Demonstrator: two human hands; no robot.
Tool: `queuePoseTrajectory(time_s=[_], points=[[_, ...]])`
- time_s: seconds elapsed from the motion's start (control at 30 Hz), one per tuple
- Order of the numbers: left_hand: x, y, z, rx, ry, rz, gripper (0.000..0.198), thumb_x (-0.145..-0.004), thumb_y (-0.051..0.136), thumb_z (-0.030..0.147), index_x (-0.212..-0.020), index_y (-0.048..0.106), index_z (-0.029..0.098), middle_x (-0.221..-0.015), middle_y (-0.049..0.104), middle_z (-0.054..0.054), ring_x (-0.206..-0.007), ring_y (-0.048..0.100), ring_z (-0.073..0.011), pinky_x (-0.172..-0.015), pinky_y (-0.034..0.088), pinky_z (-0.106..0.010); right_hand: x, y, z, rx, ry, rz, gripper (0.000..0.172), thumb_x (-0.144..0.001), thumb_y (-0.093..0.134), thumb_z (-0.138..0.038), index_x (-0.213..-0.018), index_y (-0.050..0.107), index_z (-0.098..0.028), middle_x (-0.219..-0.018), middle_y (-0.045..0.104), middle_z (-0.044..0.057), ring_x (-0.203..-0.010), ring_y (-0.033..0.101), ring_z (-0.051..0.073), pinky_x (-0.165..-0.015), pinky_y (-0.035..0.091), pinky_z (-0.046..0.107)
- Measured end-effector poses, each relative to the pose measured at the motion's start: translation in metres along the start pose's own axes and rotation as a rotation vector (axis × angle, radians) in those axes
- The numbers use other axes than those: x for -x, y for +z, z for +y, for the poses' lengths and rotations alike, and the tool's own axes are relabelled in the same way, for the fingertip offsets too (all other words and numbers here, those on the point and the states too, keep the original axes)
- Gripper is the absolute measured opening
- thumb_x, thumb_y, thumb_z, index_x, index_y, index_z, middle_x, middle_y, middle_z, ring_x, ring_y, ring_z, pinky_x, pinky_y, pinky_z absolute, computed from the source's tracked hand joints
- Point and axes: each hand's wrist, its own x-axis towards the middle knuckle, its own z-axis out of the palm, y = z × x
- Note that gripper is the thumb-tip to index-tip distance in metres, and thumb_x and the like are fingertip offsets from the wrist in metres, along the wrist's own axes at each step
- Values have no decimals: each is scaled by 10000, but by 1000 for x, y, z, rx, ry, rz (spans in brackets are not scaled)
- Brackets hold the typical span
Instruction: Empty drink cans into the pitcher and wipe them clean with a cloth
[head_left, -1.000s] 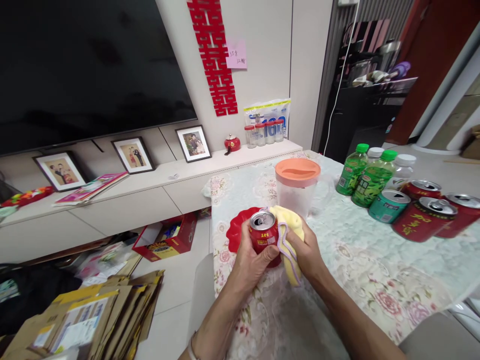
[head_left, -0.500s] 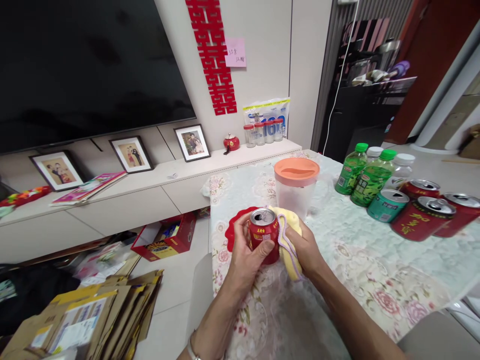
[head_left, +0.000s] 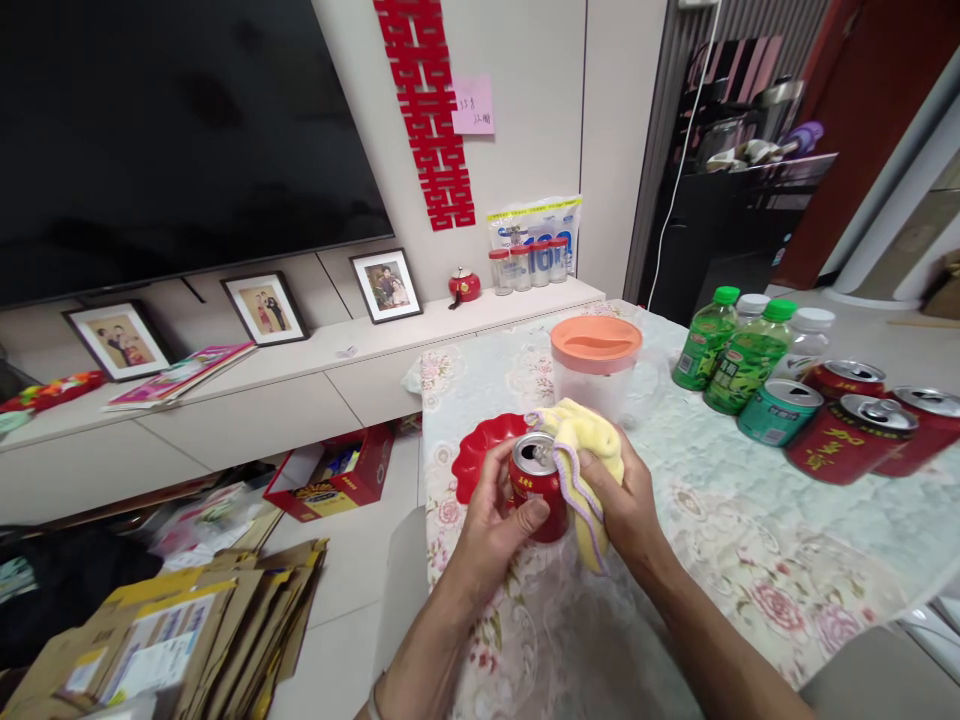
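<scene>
An opened red can (head_left: 541, 500) is in the grip of my left hand (head_left: 495, 515), its thumb across the front and its fingers round the left side. My right hand (head_left: 622, 490) clasps a yellow cloth (head_left: 589, 445) with a purple edge, pressed against the can's right side and touching its upper rim. Part of the can is covered by the cloth. Just behind my left hand lies a red scalloped dish (head_left: 480, 447). Beyond the cloth stands a clear container with an orange lid (head_left: 596, 342).
On the right of the flowered tablecloth (head_left: 750, 530) stand green-capped bottles (head_left: 746, 365), white-capped bottles, a teal can (head_left: 780, 412) and several red cans (head_left: 851, 440). A low cabinet (head_left: 315, 355) with photo frames runs behind. Flattened cardboard (head_left: 172, 630) lies at the lower left.
Both hands and the can have shifted slightly right and nearer to me. The cloth has moved up by the can's rim, and more of the red dish shows.
</scene>
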Motion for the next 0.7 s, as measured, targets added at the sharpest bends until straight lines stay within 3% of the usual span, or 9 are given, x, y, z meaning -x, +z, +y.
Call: queuePoseTrajectory(time_s=[0.1,0.2,0.43,0.7], points=[[2,-3,2,16,-24,-79,653,-814,874,353,-1382,556,304,-1448,645,-80,-1391,573,-336,-1179,431,-468,-5,0,-1,-92,98,-57,594,-830,777,-566,-1292,666,-210,-1231,765,90,-1112,723,294,-957,573,395],[3,-7,0,16,-4,-84,657,-780,902,337,-1357,590,301,-1419,663,-76,-1379,578,-344,-1170,433,-460,-8,1,1,-116,153,-88,586,-807,783,-597,-1224,690,-196,-1191,780,102,-1091,735,322,-924,590,418],[0,-10,-10,86,29,50,660,-799,884,328,-1398,607,310,-1479,635,-74,-1414,548,-339,-1188,428,-466,-8,3,12,-114,171,-123,541,-873,738,-569,-1276,676,-213,-1285,751,98,-1222,691,324,-1023,568,450],[-7,0,-4,119,69,144,607,-913,765,425,-1478,558,343,-1618,521,-54,-1523,443,-316,-1264,347,-473,-2,9,3,-16,76,-65,571,-885,718,-569,-1340,662,-229,-1338,726,94,-1208,694,303,-1011,571,420]])
